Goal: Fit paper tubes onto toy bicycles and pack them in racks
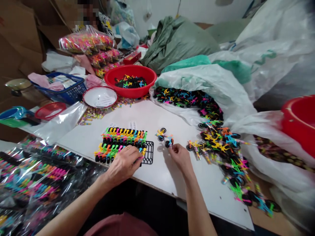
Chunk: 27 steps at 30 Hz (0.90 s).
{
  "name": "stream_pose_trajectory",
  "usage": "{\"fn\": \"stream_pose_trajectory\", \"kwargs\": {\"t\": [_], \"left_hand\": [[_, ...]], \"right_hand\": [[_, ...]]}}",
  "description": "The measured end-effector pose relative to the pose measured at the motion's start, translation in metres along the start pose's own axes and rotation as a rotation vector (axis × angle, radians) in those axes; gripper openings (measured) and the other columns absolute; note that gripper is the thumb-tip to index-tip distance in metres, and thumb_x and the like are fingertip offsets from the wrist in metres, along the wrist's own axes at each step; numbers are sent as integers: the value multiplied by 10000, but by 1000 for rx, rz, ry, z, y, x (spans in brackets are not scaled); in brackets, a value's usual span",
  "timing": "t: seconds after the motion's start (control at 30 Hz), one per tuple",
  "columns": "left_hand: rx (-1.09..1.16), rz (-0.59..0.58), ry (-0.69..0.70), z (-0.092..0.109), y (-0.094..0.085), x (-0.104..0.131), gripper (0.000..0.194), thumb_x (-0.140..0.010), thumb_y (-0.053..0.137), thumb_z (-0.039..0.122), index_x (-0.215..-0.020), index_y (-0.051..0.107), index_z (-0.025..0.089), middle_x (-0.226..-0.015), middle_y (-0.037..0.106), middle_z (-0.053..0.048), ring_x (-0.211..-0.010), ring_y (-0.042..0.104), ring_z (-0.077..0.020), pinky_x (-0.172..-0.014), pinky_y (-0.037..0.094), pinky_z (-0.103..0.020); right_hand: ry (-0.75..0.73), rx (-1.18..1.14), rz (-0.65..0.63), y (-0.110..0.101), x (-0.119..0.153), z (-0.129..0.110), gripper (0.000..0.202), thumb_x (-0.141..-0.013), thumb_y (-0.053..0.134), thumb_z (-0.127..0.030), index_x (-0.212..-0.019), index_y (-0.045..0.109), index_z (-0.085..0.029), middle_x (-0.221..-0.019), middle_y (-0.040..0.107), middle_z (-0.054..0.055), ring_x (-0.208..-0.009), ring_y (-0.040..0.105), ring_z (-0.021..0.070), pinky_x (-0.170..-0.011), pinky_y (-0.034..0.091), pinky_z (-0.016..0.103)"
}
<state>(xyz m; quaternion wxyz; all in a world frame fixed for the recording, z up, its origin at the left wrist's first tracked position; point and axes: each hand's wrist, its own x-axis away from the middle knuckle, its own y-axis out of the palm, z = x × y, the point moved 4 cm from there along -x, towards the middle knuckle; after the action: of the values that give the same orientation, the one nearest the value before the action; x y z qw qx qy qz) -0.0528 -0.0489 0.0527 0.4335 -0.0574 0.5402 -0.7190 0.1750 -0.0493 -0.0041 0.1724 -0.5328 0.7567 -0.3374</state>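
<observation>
Two rows of colourful toy bicycles [124, 131] stand packed in a black plastic grid rack [149, 152] on the white table. My left hand [125, 162] lies over the front row near its right end, fingers curled on a toy bicycle there; its fingertips are partly hidden. To the right of the rack, my right hand [180, 157] pinches a small blue and orange toy bicycle [169, 141] by its lower part, just above the table. A yellow toy bicycle [161, 133] lies just beyond it.
Loose toy bicycles [219, 137] and small patterned tubes spill from a white sack [228, 88] on the right. A red basin [108, 78] and a white bowl [99, 97] stand behind. Bagged toy bicycles [36, 183] are at left. A person [98, 21] is at the back.
</observation>
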Motion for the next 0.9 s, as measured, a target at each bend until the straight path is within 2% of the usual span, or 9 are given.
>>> {"fn": "stream_pose_trajectory", "kwargs": {"t": [0.1, 0.17, 0.23, 0.33, 0.43, 0.53, 0.67, 0.77, 0.9], "left_hand": [[42, 56, -4, 0, -10, -9, 119, -839, 529, 190, -908, 621, 158, -888, 608, -65, -860, 557, -168, -794, 464, -321], [43, 134, -39, -4, -19, -23, 167, -837, 532, 204, -976, 615, 164, -959, 603, -77, -919, 557, -178, -835, 460, -338], [11, 151, -65, -10, -23, -41, 190, -835, 517, 186, -999, 611, 161, -975, 604, -81, -940, 557, -189, -852, 454, -354], [-25, -8, -51, -17, -10, -63, 177, -814, 517, 145, -959, 619, 143, -908, 620, -72, -895, 574, -192, -830, 460, -342], [-41, -130, -32, -20, 7, -69, 165, -826, 480, 117, -899, 626, 141, -828, 612, -57, -829, 582, -177, -789, 464, -306], [-83, -141, -36, -20, 15, -67, 198, -838, 437, 87, -864, 625, 146, -803, 598, -54, -810, 573, -173, -776, 455, -297], [-70, -146, -23, -20, 16, -65, 182, -849, 455, 107, -906, 620, 158, -820, 607, -50, -821, 574, -173, -777, 450, -291], [-39, -127, -15, -21, 14, -66, 155, -837, 537, 186, -972, 607, 156, -859, 622, -53, -850, 581, -181, -795, 451, -298], [-57, -97, -30, -22, 16, -67, 209, -796, 617, 257, -972, 603, 143, -872, 632, -67, -860, 586, -202, -788, 455, -313]], "right_hand": [[-57, -406, 47, 8, 9, -11, 273, -725, 545, -392, -862, 575, -158, -575, 520, -35, -505, 447, 113, -494, 344, 225], [-100, -498, 39, 25, 12, -22, 296, -691, 579, -369, -885, 602, -147, -608, 538, -30, -520, 442, 106, -518, 361, 228], [-84, -556, 4, 44, 10, -29, 287, -650, 617, -364, -825, 633, -137, -622, 556, -16, -544, 455, 111, -550, 377, 244], [18, -730, -10, 54, 3, -30, 319, -613, 673, -385, -789, 635, -121, -596, 543, -17, -529, 439, 104, -531, 370, 245], [27, -866, 37, 44, -1, -32, 303, -604, 714, -377, -732, 583, -135, -585, 504, -37, -504, 394, 80, -491, 335, 222], [-22, -814, 10, 46, -1, -37, 269, -628, 696, -358, -663, 511, -165, -556, 470, -56, -501, 398, 83, -494, 335, 217], [-73, -630, -88, 73, -2, -39, 171, -706, 571, -332, -693, 531, -167, -576, 527, -29, -514, 458, 115, -518, 370, 236], [-214, -458, -81, 83, -7, -42, 145, -745, 476, -256, -762, 580, -157, -682, 589, 15, -627, 519, 150, -607, 402, 259], [-443, -158, -106, 82, -12, -45, 178, -739, 400, -155, -818, 560, -152, -776, 563, 48, -721, 527, 170, -656, 404, 264]]}}
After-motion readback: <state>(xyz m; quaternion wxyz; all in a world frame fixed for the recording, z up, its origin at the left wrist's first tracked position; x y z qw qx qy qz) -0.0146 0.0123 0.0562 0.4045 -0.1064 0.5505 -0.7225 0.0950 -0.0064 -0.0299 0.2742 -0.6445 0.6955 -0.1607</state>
